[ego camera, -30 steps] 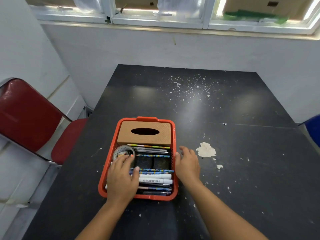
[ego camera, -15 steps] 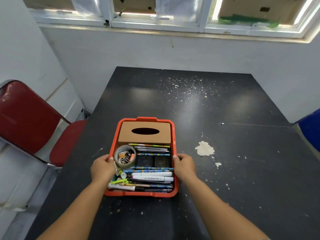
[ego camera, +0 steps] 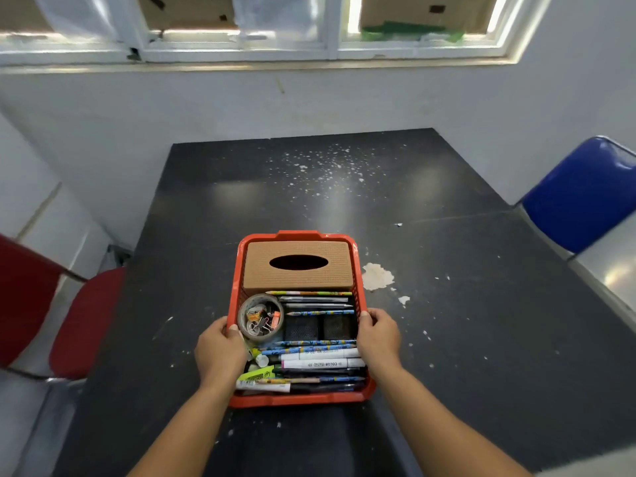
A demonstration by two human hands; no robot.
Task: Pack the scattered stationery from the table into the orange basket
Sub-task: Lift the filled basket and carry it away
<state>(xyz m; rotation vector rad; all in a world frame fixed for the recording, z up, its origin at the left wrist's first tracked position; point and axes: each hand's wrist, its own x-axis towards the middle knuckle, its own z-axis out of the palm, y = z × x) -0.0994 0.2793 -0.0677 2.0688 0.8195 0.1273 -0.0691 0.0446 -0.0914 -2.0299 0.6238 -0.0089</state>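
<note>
Hands clamped on the orange basket (ego camera: 298,400), left hand (ego camera: 220,352) and right hand (ego camera: 378,339) curled over opposite long rims, probably for a level lift or slide. Sits on the black table (ego camera: 447,304), near its front edge. Packed tight inside: woven tan tissue box (ego camera: 298,265) across the far end, tape roll (ego camera: 260,317) cupping binder clips, pencils and markers (ego camera: 320,363) laid crosswise. Rigid lattice plastic, glossy, rounded corners. No loose stationery visible on the chipped, flake-strewn top.

Both forearms are bare up to the frame edge, apparently without sleeves, watch or rings.
</note>
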